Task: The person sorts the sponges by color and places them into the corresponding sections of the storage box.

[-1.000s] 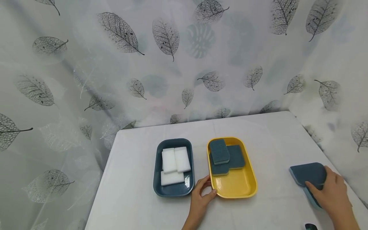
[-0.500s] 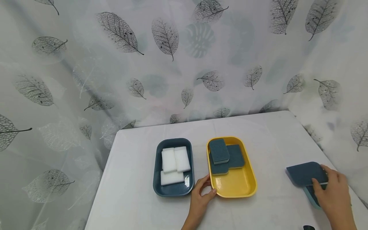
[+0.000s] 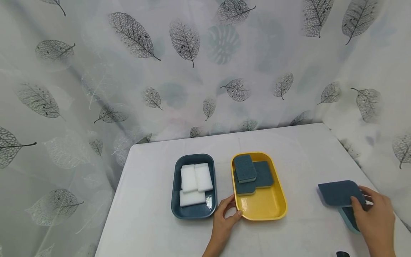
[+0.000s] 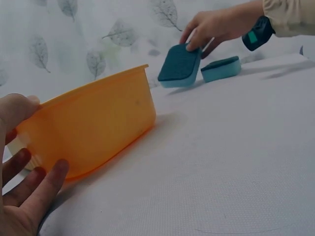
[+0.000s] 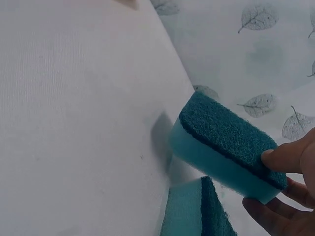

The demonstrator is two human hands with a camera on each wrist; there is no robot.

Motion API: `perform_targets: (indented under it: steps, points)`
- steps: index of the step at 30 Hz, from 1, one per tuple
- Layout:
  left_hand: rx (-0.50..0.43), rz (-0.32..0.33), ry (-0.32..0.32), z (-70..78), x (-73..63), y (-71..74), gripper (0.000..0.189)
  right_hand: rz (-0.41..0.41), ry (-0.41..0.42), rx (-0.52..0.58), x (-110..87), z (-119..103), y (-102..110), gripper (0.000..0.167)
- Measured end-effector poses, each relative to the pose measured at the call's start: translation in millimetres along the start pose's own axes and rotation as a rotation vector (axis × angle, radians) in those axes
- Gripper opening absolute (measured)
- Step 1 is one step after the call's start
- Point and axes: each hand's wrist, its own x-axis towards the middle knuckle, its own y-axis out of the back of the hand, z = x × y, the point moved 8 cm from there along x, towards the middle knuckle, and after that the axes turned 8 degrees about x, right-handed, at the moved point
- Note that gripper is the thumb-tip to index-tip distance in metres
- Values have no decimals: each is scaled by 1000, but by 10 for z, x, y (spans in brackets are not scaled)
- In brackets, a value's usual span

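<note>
My right hand (image 3: 374,217) pinches a scouring sponge (image 3: 340,192) between thumb and fingers. The right wrist view shows this sponge (image 5: 221,142) tilted, its dark teal scrubbing pad upward over a light blue body. Partly hidden under it in the head view, a second sponge (image 3: 348,216) lies on the table. My left hand (image 3: 221,225) holds the near left corner of a yellow tray (image 3: 266,208), with the thumb at the rim in the left wrist view. Several similar sponges (image 3: 245,169) lie in the tray's far part, one on top of others.
To the left stands a dark blue tray (image 3: 192,216) holding several white sponges (image 3: 189,180). A white cloth (image 3: 298,160) covers the table. Leaf-print curtains (image 3: 205,78) hang behind it and at the sides. A small black object (image 3: 343,254) shows at the bottom edge.
The sponge in my right hand has shifted slightly left and turned, with more of the second sponge showing beneath. My left hand stays at the yellow tray.
</note>
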Motion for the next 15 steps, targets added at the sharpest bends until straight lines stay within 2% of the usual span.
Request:
perform_targets:
  steps: [8,15]
  points:
    - [1,-4,3,5,1,-5,56,-45,-32,63,-88,-43,-75,58]
    - [6,-6,2,5,-5,-3,56,-106,-147,187,-123,-11,-129,64]
